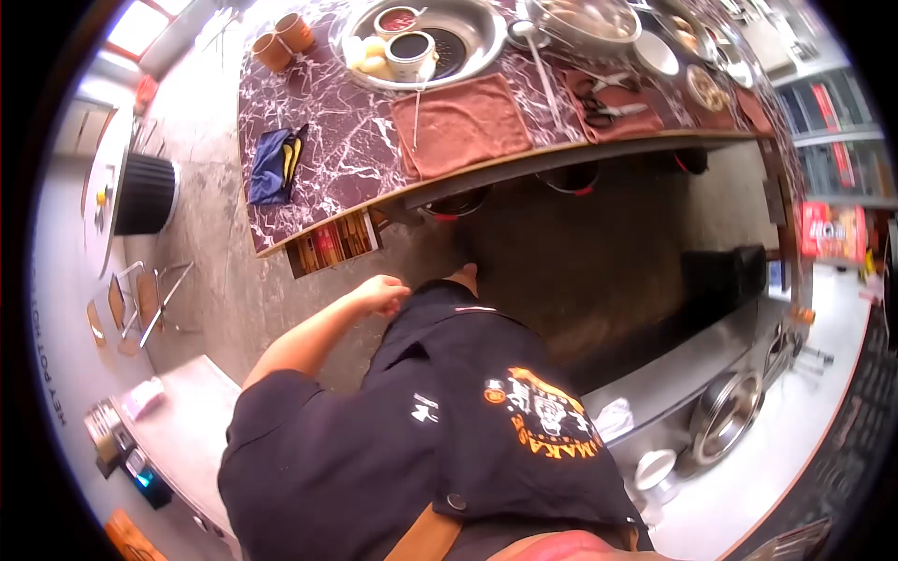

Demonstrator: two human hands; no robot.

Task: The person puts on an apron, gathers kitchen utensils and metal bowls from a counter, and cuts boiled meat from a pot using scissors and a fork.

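My left hand (382, 295) hangs beside the dark apron (505, 374), with its fingers curled in and no object showing in them. It is apart from the counter and nearest to the apron's lower edge. My right hand is not clearly in view; a small skin-toned shape shows past the apron hem, and I cannot tell what it is. Ahead lies the dark red marbled counter (346, 187). On it are a folded brown cloth (463, 126), a dark blue pouch with yellow trim (273, 168) and a long-handled ladle (543, 75).
A round sink (491, 42) holds small pots (410, 54). Scissors (608, 110) lie on another brown cloth, near a metal bowl (589, 23). Beneath the counter edge is a compartment of packets (332, 241). Folding chairs (140, 299) stand left; a steel pot (728, 416) sits right.
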